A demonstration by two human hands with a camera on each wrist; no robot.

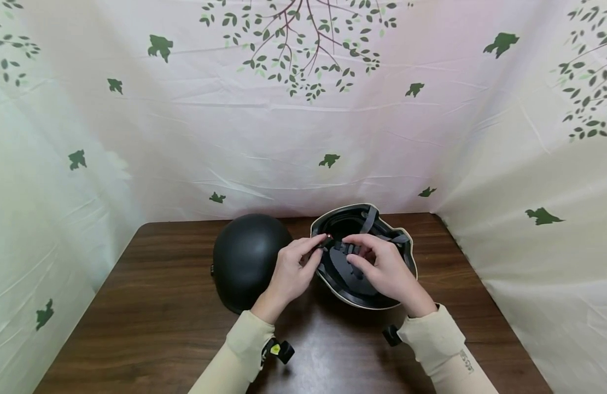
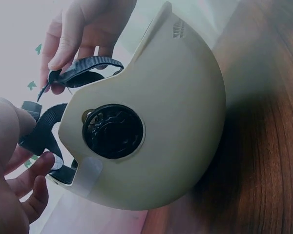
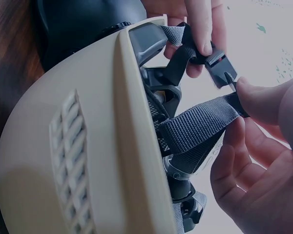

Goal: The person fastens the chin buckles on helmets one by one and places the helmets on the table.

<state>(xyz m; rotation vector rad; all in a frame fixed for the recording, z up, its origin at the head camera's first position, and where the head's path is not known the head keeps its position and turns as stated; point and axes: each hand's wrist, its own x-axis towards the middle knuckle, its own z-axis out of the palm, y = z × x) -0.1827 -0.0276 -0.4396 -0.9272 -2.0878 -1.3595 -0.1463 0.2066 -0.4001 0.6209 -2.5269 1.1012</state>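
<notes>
A tan helmet point(image 2: 180, 112) lies with its black padded inside point(image 1: 348, 271) facing up. My left hand point(image 1: 291, 273) pinches the black socket half of the chin-strap buckle point(image 3: 220, 70), its webbing running back to the helmet. Across from it, my right hand point(image 1: 384, 265) pinches the other buckle half at the end of a grey strap point(image 3: 200, 122). That half's prong point(image 3: 229, 80) points at the socket, close to its mouth. Fingers cover much of the right-hand piece. A round black ear-side disc point(image 2: 113, 131) shows on the shell.
A matte black helmet point(image 1: 249, 257) sits dome up, left of the tan one. Both are near the back of the brown wooden table point(image 1: 161, 306). A pale curtain point(image 1: 264, 137) with leaf prints hangs behind and along both sides.
</notes>
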